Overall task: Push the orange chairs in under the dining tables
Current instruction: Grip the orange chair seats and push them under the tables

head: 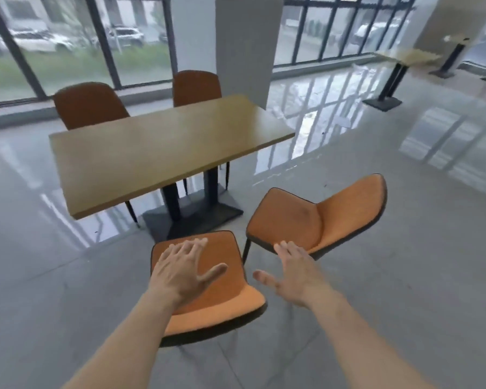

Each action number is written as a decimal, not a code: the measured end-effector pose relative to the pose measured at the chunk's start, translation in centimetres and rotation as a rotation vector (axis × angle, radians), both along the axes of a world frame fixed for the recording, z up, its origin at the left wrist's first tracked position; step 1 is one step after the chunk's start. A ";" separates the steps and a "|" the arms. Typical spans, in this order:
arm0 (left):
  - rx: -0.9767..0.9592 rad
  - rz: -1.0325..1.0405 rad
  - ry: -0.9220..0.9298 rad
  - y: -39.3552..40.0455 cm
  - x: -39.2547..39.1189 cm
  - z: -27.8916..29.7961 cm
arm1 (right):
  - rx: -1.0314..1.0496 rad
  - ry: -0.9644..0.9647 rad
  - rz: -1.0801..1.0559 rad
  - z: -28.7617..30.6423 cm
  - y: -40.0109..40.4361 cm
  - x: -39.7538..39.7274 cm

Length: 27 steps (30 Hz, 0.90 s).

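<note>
Two orange chairs stand pulled out on the near side of a wooden dining table [163, 153]. The nearer chair [230, 299] is right below me, with its back towards me. My left hand [183, 273] hovers over its seat, fingers spread; whether it touches the seat I cannot tell. My right hand [292, 276] is stretched out with straight fingers over the floor between the two chairs, holding nothing. The second chair [314, 217] stands to the right, turned at an angle away from the table. Two more orange chairs [90, 105] [197, 87] sit on the table's far side.
A white pillar [244, 46] rises behind the table's far right corner. Large windows line the back wall. Another wooden table [410, 56] on a black pedestal stands at the far right. The glossy grey floor spreads wide on both sides.
</note>
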<state>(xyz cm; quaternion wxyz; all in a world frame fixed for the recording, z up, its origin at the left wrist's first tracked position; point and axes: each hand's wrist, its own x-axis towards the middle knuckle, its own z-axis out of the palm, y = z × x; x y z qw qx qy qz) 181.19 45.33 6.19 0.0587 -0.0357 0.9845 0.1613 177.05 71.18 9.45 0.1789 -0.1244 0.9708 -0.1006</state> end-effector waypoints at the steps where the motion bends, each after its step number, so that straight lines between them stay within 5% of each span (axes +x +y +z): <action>1: -0.011 0.054 -0.028 -0.9 0.4 -1.0 | -0.005 -0.003 0.055 -0.8 -1.4 -0.6; 11: 0.018 0.139 -0.383 0.1 8.4 -9.6 | 0.000 -0.263 0.308 -12.5 -3.4 2.9; 27: -0.056 0.337 -0.172 3.7 12.9 -12.3 | 0.065 -0.245 0.583 -14.4 -3.7 2.7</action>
